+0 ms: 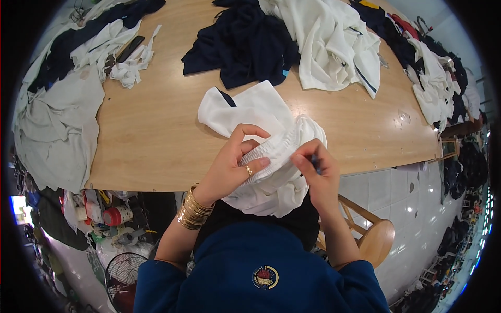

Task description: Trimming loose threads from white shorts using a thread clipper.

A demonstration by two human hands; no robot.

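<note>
A white garment (250, 112) with a gathered elastic band lies over the near edge of the wooden table (156, 135) and hangs into my lap. My left hand (235, 161), with a ring and gold bangles at the wrist, pinches the ribbed band between thumb and fingers. My right hand (315, 169) grips a small dark tool (315, 163) at the band's right end, fingers closed around it. The tool's tip is hidden by my fingers and the cloth.
Piles of dark navy clothes (242, 41) and white clothes (334, 41) cover the far side of the table. Grey-white cloth (57, 125) drapes the left end. A wooden stool (376, 237) stands at my right, a fan (122, 274) and clutter below left.
</note>
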